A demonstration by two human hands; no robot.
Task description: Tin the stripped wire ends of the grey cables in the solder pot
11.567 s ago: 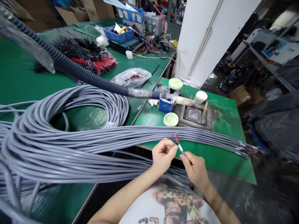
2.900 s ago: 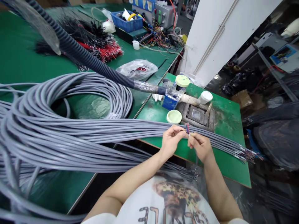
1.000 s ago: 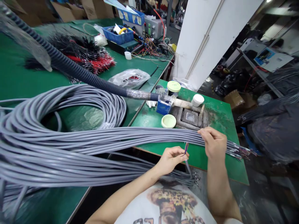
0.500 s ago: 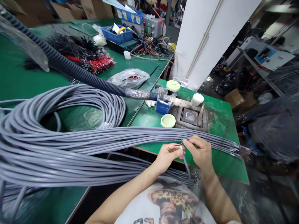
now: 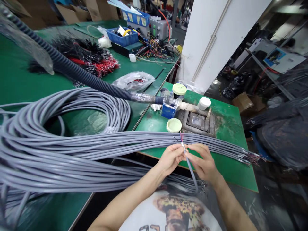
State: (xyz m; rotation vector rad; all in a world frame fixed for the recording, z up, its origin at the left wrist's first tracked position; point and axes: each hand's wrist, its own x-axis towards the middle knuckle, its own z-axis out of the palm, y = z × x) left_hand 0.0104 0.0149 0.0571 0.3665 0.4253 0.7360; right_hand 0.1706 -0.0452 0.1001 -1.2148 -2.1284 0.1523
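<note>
A grey multi-core cable (image 5: 190, 166) rises between my hands, and its stripped end shows a white inner sleeve and fine coloured wires (image 5: 181, 137). My left hand (image 5: 170, 158) pinches the cable near that end, and my right hand (image 5: 202, 165) grips it just below, fingers against it. Behind both hands lies a long bundle of matching grey cables (image 5: 134, 144), stretched across the green workbench (image 5: 231, 170), with their far ends fanning out at the right. Further left, the bundle merges into a large coil (image 5: 79, 109).
A black corrugated conduit (image 5: 96, 85) crosses above the coil to a blue box (image 5: 168, 110). A square metal pot (image 5: 196, 121) sits in a grimy block, with pale green lids (image 5: 174, 125) nearby. Black-and-red wire bunches (image 5: 101, 65), a plastic bag (image 5: 134, 81) and a white pillar (image 5: 207, 41) stand beyond.
My right hand has come back from the cable bundle to the stripped cable end. The end now points upward between both hands, and its fine wires stand spread.
</note>
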